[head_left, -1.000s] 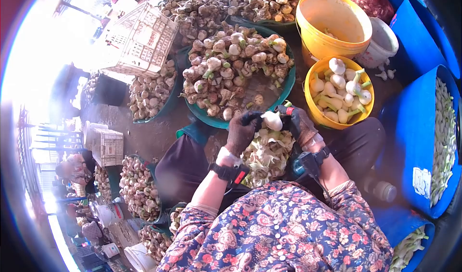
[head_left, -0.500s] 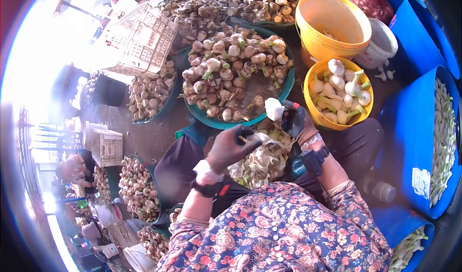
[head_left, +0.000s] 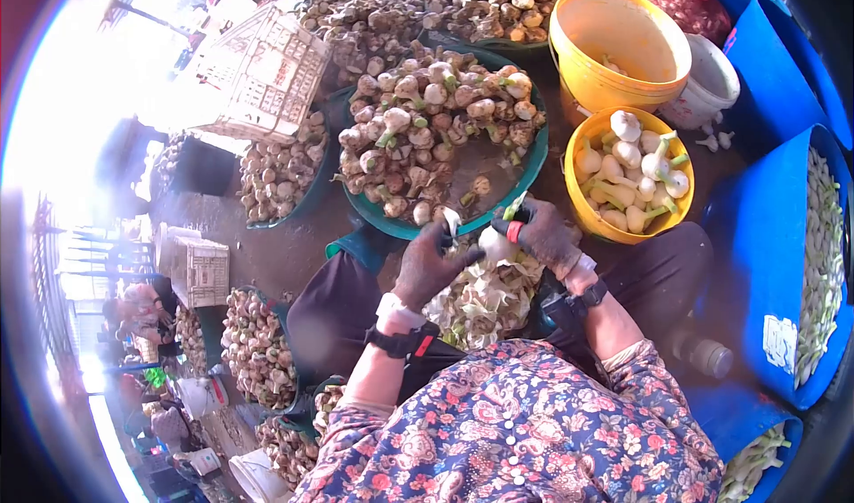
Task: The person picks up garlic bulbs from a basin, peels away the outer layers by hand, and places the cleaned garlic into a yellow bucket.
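Observation:
My gloved right hand (head_left: 544, 236), with a red band on one finger, is closed round the green stem (head_left: 514, 206) of a garlic bulb (head_left: 498, 246). The white bulb hangs downward over a heap of papery garlic peelings (head_left: 485, 303) between my knees. To its left, my gloved left hand (head_left: 434, 265) pinches a pale strip of garlic skin (head_left: 452, 221) and points a finger toward the bulb. Just beyond both hands stands a green tub (head_left: 384, 225) of unpeeled garlic (head_left: 418, 138). Right of my right hand, a yellow bucket (head_left: 580, 202) holds clean white bulbs.
A larger yellow bucket (head_left: 583, 63) and a white bucket (head_left: 712, 85) stand farther back. Blue bins (head_left: 756, 245) with garlic stems line the right side. More tubs of garlic, including garlic heap (head_left: 258, 347), and white crates (head_left: 267, 76) occupy the left. A person (head_left: 147, 316) sits far left.
The garlic bulb has turned from upright to hanging down, its stem now up in my right hand. My left hand has turned upward, with a strip of skin now showing in its fingers.

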The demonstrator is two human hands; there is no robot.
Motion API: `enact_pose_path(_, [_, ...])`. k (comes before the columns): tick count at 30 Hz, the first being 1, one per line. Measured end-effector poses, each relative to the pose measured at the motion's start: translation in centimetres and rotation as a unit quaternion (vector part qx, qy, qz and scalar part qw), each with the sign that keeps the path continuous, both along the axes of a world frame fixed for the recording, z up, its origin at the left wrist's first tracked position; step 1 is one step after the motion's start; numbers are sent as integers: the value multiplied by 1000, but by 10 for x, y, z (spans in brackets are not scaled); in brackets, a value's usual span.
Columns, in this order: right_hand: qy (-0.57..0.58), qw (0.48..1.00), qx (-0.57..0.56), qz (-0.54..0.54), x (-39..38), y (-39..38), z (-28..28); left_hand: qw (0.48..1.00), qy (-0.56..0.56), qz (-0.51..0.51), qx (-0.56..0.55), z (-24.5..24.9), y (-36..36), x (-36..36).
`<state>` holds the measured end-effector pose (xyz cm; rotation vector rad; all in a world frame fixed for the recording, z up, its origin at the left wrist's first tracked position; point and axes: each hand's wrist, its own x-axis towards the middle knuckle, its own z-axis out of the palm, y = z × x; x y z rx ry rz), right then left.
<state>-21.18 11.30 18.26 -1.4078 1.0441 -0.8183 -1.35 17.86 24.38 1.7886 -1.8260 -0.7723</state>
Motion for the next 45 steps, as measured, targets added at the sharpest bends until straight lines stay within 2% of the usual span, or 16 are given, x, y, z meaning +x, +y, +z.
enact_pose_path(4, [94,974,-207,14,10,15,6,945,312,67,79,-21,-20,-14])
enact_pose_path(6, [120,963,-239,18,13,20,9,988,136,42,57,-24,-18,-27])
enact_pose_path(14, [198,964,-174,32,23,31,-5,979,116,166,-34,-60,-1,-46])
enact_pose_path(16, [287,936,-167,118,18,27,10,969,123,198,-76,-80,-5,-34])
enact_pose_path(19, [230,948,-187,113,9,33,10,943,86,320,27,-82,-22,5])
enact_pose_path(20, [200,956,-186,108,6,30,18,975,-19,189,113,-78,-25,12])
enact_pose_path(22, [195,947,-255,0,-2,21,44,929,-219,-85,286,-58,-22,22])
enact_pose_path(23, [187,932,-307,-36,-10,11,53,875,-208,-129,418,-45,-27,21])
enact_pose_path(26, [272,871,-348,-212,-40,-4,78,948,-253,12,191,-87,-34,52])
enact_pose_path(30, [321,801,-399,-309,-55,-17,95,920,-345,82,165,-140,-81,81])
enact_pose_path(33, [191,927,-224,-232,-38,-15,63,894,-412,25,177,-187,-92,87])
enact_pose_path(36, [12,992,-10,-123,-14,-12,8,894,-349,111,257,-222,-117,95])
enact_pose_path(39, [-81,957,267,-74,2,-7,-8,874,-353,155,295,-184,-110,86])
enact_pose_path(42, [-151,882,444,-51,5,-7,-30,937,-250,102,224,-146,-91,91])
enact_pose_path(43, [-145,870,467,-57,6,-5,-25,962,-67,103,243,-151,-89,101])
enact_pose_path(45, [-127,848,511,-62,9,0,-22,880,350,141,288,-120,-68,75])
